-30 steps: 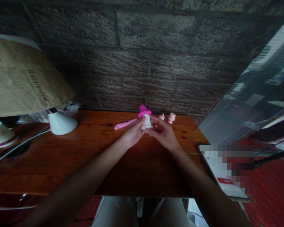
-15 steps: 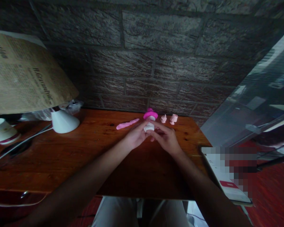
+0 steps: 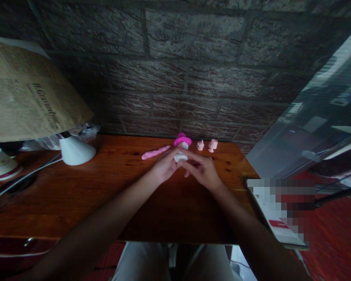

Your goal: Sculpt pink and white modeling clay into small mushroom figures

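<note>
Now the white clay figure point(image 3: 181, 157) is being pinched between the left hand point(image 3: 165, 167) and right hand point(image 3: 204, 171), its magenta hat point(image 3: 182, 141) pointed just beyond the grip.

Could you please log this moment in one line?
left hand: holds white piece | right hand: same | pink hat: atop it | pink strip: on table

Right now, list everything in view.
lamp: one, tan and white, left
cup: one, white, far left
cable: one, white, left
plastic: count unclear, clear, behind lamp
strip: one, pink, table
held piece: one, white, in hands
hat: one, magenta, atop it
small pieces: two, pink, table
table: one, brown, centre
wall: one, grey, behind
panel: one, translucent, right
flat object: one, white, right
floor: one, red, below
left hand, right hand: one each, bare, centre
trousered legs: two, pale, bottom
</note>
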Tool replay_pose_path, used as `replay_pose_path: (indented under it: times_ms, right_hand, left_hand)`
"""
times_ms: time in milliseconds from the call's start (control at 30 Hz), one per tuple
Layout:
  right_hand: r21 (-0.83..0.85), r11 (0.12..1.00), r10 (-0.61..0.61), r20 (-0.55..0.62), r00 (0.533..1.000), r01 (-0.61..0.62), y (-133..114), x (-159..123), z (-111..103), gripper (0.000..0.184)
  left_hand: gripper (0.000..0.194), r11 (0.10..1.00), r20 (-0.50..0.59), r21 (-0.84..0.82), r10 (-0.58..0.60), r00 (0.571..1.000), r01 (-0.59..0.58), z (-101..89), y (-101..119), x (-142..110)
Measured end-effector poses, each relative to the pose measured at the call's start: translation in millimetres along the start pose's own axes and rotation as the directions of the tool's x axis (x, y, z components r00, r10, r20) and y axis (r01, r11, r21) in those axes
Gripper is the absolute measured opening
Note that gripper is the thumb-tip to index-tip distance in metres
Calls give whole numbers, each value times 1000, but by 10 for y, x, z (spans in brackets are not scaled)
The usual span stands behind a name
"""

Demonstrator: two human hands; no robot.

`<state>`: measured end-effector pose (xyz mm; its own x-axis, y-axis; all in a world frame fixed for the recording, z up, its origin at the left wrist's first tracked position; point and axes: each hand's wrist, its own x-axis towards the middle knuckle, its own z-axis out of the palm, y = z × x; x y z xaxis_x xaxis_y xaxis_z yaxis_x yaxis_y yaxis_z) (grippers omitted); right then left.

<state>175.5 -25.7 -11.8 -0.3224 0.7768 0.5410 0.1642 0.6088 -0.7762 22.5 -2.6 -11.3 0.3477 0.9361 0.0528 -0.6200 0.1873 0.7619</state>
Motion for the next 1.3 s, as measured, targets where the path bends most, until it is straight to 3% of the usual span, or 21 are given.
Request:
replay_pose_path:
  times_ms: [167, 367, 733, 933, 1300]
  right_hand:
    - [-54, 999, -9, -10, 1000, 8, -64, 12, 11, 32]
    - [13, 999, 49, -62, 997, -49, -59, 13, 77, 29]
    - [133, 986, 88, 55, 995, -95, -37, 25, 40, 27]
    - [155, 980, 111, 108, 988, -127, 0, 14, 42, 33]
    - [117, 987, 105, 24, 994, -107, -29, 7, 72, 30]
  left_hand:
    - [22, 1000, -67, 17, 2, 998, -1, -17, -27, 3]
    - [27, 999, -73, 29, 23, 997, -21, 13, -18, 3]
    - [26, 994, -145, 95, 60, 988, -47, 53, -8, -5]
    - [33, 967, -118, 216, 160, 980, -132, 57, 40, -14]
    - [29, 980, -112, 164, 130, 985, -111, 48, 18, -11]
